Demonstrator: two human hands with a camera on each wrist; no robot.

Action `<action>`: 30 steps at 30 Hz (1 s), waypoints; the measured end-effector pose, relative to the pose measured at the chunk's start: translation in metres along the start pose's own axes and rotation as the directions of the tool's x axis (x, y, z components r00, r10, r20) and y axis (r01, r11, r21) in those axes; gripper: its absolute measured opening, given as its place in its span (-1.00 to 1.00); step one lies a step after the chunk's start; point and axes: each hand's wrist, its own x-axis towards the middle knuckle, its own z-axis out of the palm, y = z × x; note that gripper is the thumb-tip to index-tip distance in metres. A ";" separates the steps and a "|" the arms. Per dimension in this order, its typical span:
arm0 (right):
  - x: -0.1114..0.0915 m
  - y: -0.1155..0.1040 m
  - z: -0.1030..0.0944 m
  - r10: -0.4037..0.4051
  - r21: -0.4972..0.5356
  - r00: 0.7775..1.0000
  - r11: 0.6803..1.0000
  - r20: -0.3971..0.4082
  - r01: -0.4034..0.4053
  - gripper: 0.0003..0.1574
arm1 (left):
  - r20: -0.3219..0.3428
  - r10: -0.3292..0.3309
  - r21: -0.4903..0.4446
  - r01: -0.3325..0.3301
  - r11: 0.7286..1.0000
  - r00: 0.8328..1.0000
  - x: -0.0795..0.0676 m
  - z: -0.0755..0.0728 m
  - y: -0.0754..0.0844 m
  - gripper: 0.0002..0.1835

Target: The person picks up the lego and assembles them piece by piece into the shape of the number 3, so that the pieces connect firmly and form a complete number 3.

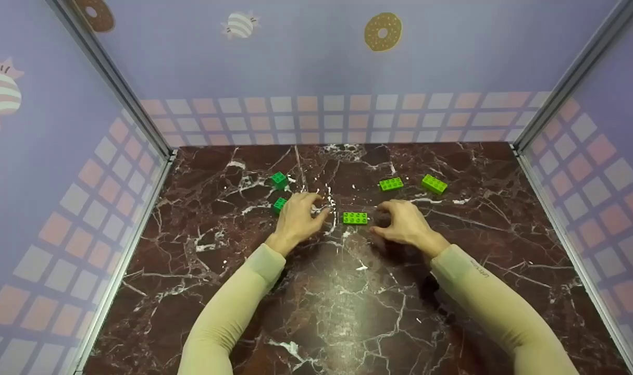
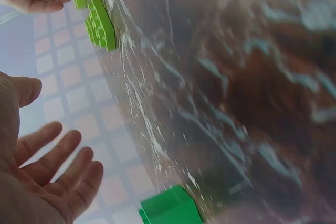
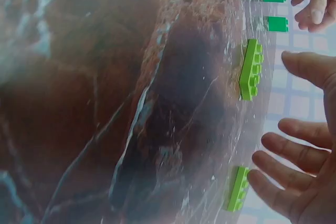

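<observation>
Between the two hands a light green toy building brick [image 1: 355, 218] lies studs up on the table, touched by neither. My left hand [image 1: 299, 217] hovers left of it, fingers loosely bent and holding nothing. Partly behind that hand sits a dark green brick [image 1: 280, 204], with a second small dark green brick [image 1: 279, 179] farther back. To the right of the middle brick, my right hand [image 1: 404, 224] has its thumb and fingers apart; its fingers [image 3: 283, 153] show spread and bare in the right wrist view. Two more light green bricks, one nearer [image 1: 391, 184] and one farther right [image 1: 434, 184], lie beyond it.
The bricks rest on a dark red marbled tabletop [image 1: 337, 312] with white veins. Purple patterned panels enclose it: a back wall [image 1: 316, 62], a left wall [image 1: 35, 172] and a right wall [image 1: 608, 156], joined by metal corner strips.
</observation>
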 end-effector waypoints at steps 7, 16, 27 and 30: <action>0.011 0.001 0.008 -0.011 0.130 1.000 0.991 -0.017 0.014 -0.47 | -0.087 0.038 0.014 -0.037 0.999 0.995 -0.001 -0.009 -0.017 -0.69; 0.018 0.004 0.016 0.032 0.233 0.999 0.972 0.021 -0.036 -0.44 | -0.156 -0.037 0.009 0.038 0.999 0.987 -0.002 -0.015 -0.040 -0.58; 0.027 0.007 0.031 0.099 0.367 0.994 0.924 0.050 -0.111 -0.37 | -0.087 -0.267 -0.114 0.257 0.960 0.960 -0.013 -0.019 -0.068 -0.36; 0.029 0.009 0.034 0.117 0.387 0.991 0.912 0.061 -0.132 -0.40 | -0.084 -0.307 -0.140 0.294 0.946 0.948 -0.016 -0.018 -0.073 -0.35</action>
